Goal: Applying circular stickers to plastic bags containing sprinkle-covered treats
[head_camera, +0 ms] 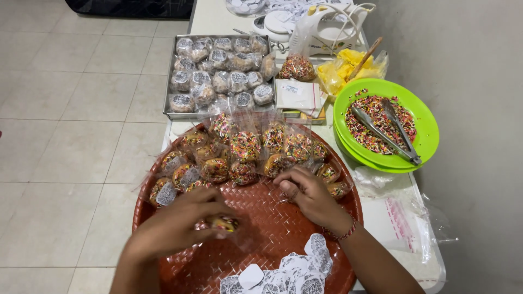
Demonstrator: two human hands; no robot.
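The left hand (174,223) is closed around a sprinkled cookie (223,222) in a clear bag, near the middle of the woven red tray (272,218). The right hand (308,195) pinches the bag's far side, fingers curled. Bagged cookies (245,149) crowd the tray's far half; round stickers (283,275) lie loose at its near edge. The thin bag looks slippery, so a loose pinch could drop the cookie and shed sprinkles. A forearm sweeping low might scatter the stickers.
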